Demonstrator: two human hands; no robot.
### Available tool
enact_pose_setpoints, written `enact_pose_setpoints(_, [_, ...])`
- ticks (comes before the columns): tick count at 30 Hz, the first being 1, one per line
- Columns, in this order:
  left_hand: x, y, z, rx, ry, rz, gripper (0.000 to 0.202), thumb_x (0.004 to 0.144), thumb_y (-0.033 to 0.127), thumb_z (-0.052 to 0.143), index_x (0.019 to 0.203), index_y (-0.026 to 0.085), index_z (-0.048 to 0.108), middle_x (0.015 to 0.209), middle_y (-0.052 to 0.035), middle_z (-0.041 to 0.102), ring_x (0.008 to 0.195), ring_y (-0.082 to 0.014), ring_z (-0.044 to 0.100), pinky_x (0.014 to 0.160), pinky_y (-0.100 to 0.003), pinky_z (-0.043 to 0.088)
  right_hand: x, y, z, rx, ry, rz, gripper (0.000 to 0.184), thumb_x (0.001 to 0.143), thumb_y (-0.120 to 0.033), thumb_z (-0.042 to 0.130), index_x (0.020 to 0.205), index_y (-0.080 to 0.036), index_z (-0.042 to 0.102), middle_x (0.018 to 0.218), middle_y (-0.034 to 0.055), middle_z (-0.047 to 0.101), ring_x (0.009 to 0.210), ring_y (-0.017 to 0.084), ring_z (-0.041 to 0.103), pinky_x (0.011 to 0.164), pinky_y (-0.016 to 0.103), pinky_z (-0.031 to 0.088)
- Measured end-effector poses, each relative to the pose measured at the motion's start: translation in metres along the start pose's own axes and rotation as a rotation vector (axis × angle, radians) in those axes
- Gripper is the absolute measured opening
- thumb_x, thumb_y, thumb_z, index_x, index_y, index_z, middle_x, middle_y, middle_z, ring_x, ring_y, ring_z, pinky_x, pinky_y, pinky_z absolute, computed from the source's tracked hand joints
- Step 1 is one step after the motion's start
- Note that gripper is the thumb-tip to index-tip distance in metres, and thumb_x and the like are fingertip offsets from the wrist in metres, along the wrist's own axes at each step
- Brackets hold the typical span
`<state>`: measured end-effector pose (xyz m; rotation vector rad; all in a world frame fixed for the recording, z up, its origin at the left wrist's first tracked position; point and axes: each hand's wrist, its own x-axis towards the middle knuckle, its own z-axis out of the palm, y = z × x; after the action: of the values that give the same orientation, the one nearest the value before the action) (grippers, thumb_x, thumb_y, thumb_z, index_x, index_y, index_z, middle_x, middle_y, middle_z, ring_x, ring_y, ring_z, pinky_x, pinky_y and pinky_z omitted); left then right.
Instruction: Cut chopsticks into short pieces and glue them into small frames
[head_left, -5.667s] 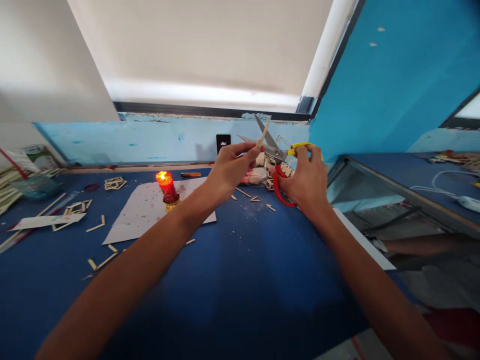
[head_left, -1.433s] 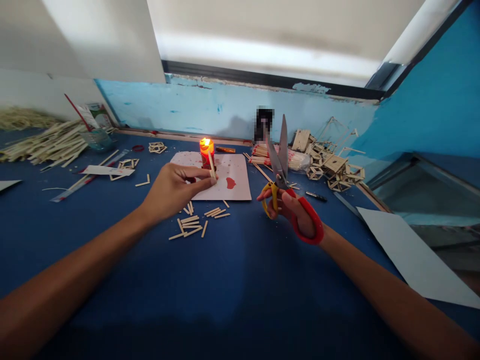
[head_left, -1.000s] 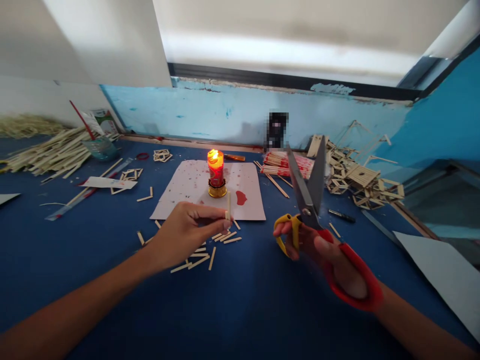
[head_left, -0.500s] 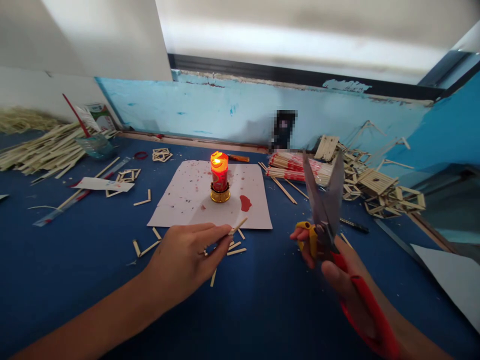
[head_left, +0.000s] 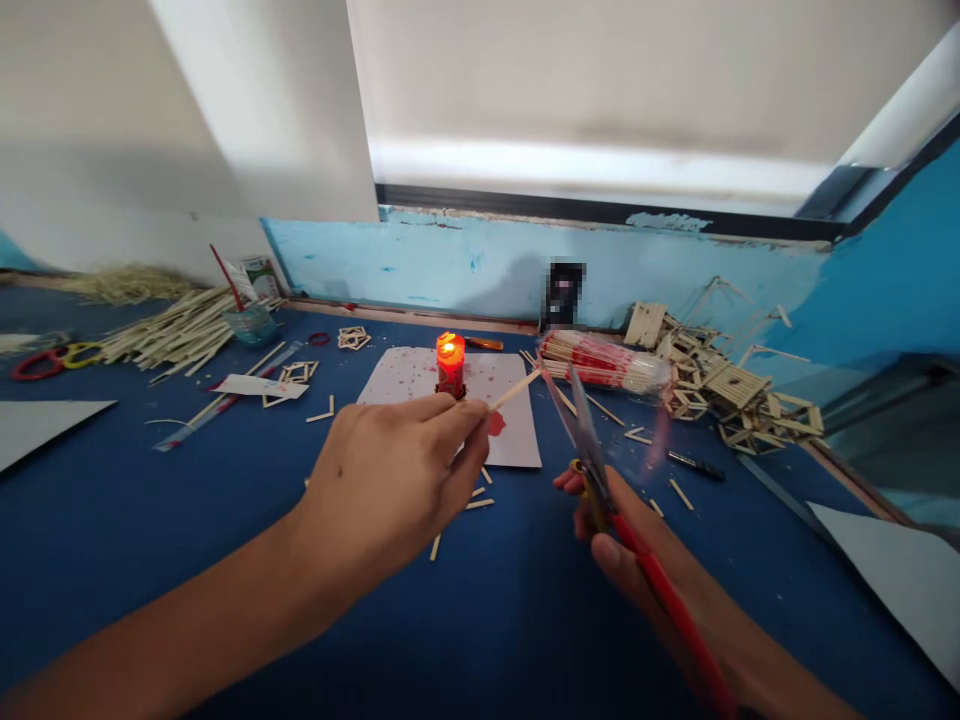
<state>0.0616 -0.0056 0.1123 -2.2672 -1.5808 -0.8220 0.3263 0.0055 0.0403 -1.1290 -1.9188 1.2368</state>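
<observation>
My left hand (head_left: 397,480) is closed in a pinch on a thin wooden stick (head_left: 514,390), whose free end points right toward the blades. My right hand (head_left: 637,565) grips large scissors (head_left: 592,455) with red and yellow handles, blades pointing up and away, seen nearly edge-on and blurred. The stick's tip lies close to the blade tips. A lit red candle (head_left: 450,364) stands on a white paper sheet (head_left: 405,378) just beyond my left hand. Several short cut stick pieces (head_left: 480,497) lie on the blue table (head_left: 187,520) below my left hand.
A bundle of red-tipped sticks (head_left: 600,362) and a heap of small wooden frames (head_left: 720,380) lie at the back right. Long sticks (head_left: 172,330) are piled at the back left beside a second pair of scissors (head_left: 45,360). White sheets (head_left: 892,570) lie at both table edges.
My left hand rose from the table with the stick and swung its tip toward the scissors. My right hand turned the scissors so the blades face the stick, and the view shifted left.
</observation>
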Motion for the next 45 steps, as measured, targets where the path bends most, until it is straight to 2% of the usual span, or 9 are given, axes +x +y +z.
enact_pose_setpoints(3, [0.014, 0.015, 0.001, 0.003, 0.011, -0.002, 0.022, 0.097, 0.032, 0.058, 0.089, 0.027, 0.079, 0.075, -0.0016, 0.078, 0.058, -0.0194, 0.067, 0.053, -0.032, 0.037, 0.002, 0.002, 0.0, -0.035, -0.036, 0.013, 0.04, 0.095, -0.062, 0.059, 0.112, -0.027, 0.055, 0.092, 0.0052, 0.061, 0.077, 0.025, 0.056, 0.065, 0.037, 0.046])
enact_pose_setpoints(6, [0.018, 0.026, 0.007, 0.142, 0.043, 0.119, 0.024, 0.097, 0.024, 0.055, 0.087, 0.025, 0.077, 0.068, -0.0009, 0.076, 0.05, -0.0195, 0.062, 0.048, -0.036, 0.029, 0.002, 0.001, -0.001, -0.038, -0.056, 0.002, 0.043, 0.093, -0.068, 0.056, 0.104, -0.027, 0.053, 0.094, 0.0053, 0.059, 0.081, 0.025, 0.055, 0.065, 0.036, 0.044])
enact_pose_setpoints(13, [0.012, 0.043, 0.007, 0.281, 0.121, 0.423, 0.039, 0.099, 0.01, 0.046, 0.074, 0.02, 0.075, 0.072, -0.0041, 0.077, 0.054, -0.017, 0.067, 0.046, -0.031, 0.044, 0.002, 0.001, 0.001, 0.067, -0.121, 0.016, 0.042, 0.095, -0.067, 0.056, 0.106, -0.026, 0.049, 0.095, 0.0024, 0.055, 0.076, 0.02, 0.048, 0.065, 0.034, 0.041])
enact_pose_setpoints(23, [0.008, 0.05, 0.01, 0.286, 0.247, 0.522, 0.022, 0.091, -0.004, 0.059, 0.081, 0.004, 0.077, 0.071, -0.0092, 0.078, 0.054, -0.0215, 0.072, 0.041, -0.031, 0.057, 0.001, -0.004, 0.008, -0.053, -0.062, 0.03, 0.054, 0.092, -0.075, 0.055, 0.1, -0.023, 0.046, 0.094, 0.0035, 0.055, 0.08, 0.021, 0.048, 0.071, 0.037, 0.044])
enact_pose_setpoints(26, [0.006, 0.051, 0.012, 0.266, 0.262, 0.526, 0.019, 0.091, -0.004, 0.061, 0.082, 0.002, 0.077, 0.071, -0.0098, 0.079, 0.056, -0.0223, 0.074, 0.042, -0.031, 0.059, 0.003, -0.006, 0.01, -0.056, -0.048, 0.01, 0.048, 0.093, -0.069, 0.058, 0.099, -0.023, 0.045, 0.096, 0.0039, 0.057, 0.083, 0.022, 0.05, 0.073, 0.037, 0.045])
enact_pose_setpoints(34, [0.009, 0.055, 0.015, 0.241, 0.291, 0.51, 0.022, 0.09, -0.004, 0.063, 0.077, 0.005, 0.078, 0.068, -0.0075, 0.077, 0.053, -0.0221, 0.073, 0.035, -0.031, 0.051, 0.005, -0.007, 0.009, -0.082, -0.014, -0.018, 0.009, 0.091, -0.026, 0.054, 0.09, -0.024, 0.045, 0.078, -0.0035, 0.051, 0.065, 0.014, 0.04, 0.058, 0.029, 0.035])
enact_pose_setpoints(40, [0.0, 0.034, -0.002, 0.192, 0.102, 0.382, 0.033, 0.099, 0.009, 0.047, 0.097, 0.011, 0.08, 0.076, -0.006, 0.078, 0.058, -0.0216, 0.072, 0.045, -0.033, 0.054, 0.009, -0.001, 0.004, -0.104, 0.076, 0.032, 0.009, 0.084, -0.022, 0.053, 0.092, -0.023, 0.048, 0.085, -0.0006, 0.054, 0.066, 0.014, 0.042, 0.058, 0.028, 0.037])
enact_pose_setpoints(42, [-0.012, 0.014, 0.0, 0.191, -0.023, 0.28, 0.029, 0.1, 0.022, 0.05, 0.103, 0.018, 0.079, 0.082, -0.005, 0.078, 0.059, -0.0237, 0.072, 0.044, -0.034, 0.049, 0.009, -0.001, 0.001, -0.097, 0.094, 0.038, 0.011, 0.082, -0.025, 0.052, 0.093, -0.022, 0.05, 0.087, 0.0009, 0.055, 0.067, 0.015, 0.043, 0.058, 0.028, 0.037])
enact_pose_setpoints(45, [-0.028, -0.014, 0.012, 0.231, -0.35, 0.152, 0.029, 0.099, 0.024, 0.05, 0.09, 0.022, 0.078, 0.076, -0.0045, 0.076, 0.058, -0.027, 0.071, 0.044, -0.035, 0.046, 0.007, -0.002, 0.001, -0.07, 0.057, 0.024, 0.012, 0.082, -0.026, 0.052, 0.094, -0.022, 0.05, 0.087, 0.0011, 0.054, 0.067, 0.015, 0.042, 0.058, 0.029, 0.037])
